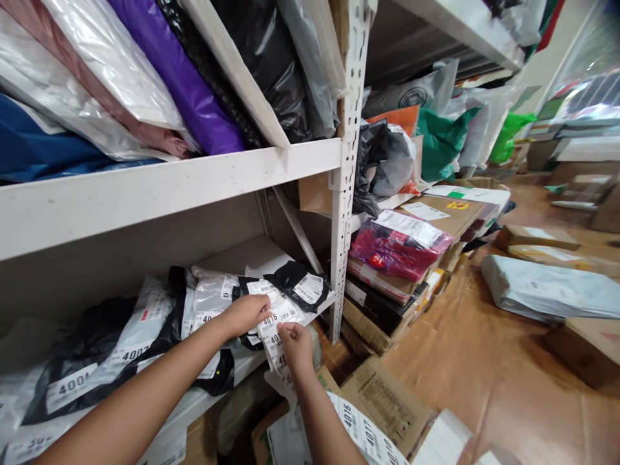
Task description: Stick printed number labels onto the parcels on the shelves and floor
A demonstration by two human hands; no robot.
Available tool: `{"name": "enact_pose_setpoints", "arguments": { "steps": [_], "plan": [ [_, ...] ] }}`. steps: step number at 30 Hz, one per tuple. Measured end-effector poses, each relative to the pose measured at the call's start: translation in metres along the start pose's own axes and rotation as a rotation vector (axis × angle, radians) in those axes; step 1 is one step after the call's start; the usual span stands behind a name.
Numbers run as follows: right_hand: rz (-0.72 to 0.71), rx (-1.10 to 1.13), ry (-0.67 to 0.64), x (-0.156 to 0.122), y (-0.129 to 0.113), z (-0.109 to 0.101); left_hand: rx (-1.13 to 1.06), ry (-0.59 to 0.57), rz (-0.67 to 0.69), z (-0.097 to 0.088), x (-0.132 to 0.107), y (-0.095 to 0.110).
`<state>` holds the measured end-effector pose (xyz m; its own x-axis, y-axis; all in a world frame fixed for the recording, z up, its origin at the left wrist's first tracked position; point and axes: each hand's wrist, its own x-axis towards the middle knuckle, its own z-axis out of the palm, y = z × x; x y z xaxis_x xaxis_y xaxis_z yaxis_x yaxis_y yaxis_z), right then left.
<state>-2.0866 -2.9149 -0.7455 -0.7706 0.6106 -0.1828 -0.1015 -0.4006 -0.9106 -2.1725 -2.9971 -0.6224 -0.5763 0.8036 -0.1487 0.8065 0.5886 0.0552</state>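
Observation:
A strip of white numbered labels [275, 347] hangs over the edge of the lower shelf, with the number 4016 near its top. My left hand [248, 315] is closed at the upper left of this strip, fingertips pinched beside 4016. Just right of it and lower, my right hand [296, 347] pinches the strip's right edge. Behind the fingers lies a white bag [276, 294] with a shipping label. Beside that, at the shelf's right end, is a small black bag [301, 286]. A white-and-black bag marked 4007 [140, 332] rests left of my left forearm.
An upright white shelf post [345, 181] stands right of my hands. Bagged parcels, one of them purple [181, 74], fill the shelf above. Stacked boxes with a pink bag [401, 244] sit beyond the post. Another label strip [365, 429] and a carton [387, 403] are low.

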Motion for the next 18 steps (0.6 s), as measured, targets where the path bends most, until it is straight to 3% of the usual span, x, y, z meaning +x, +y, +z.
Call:
{"name": "enact_pose_setpoints", "arguments": {
  "steps": [9,18],
  "plan": [
    [-0.011,-0.019,0.035,0.000,0.004,0.001,0.038,0.000,-0.022,0.001,0.001,0.002],
    [-0.066,-0.110,0.139,0.001,0.005,0.002,0.211,0.004,-0.016,0.007,0.002,0.011]
  ]
}}
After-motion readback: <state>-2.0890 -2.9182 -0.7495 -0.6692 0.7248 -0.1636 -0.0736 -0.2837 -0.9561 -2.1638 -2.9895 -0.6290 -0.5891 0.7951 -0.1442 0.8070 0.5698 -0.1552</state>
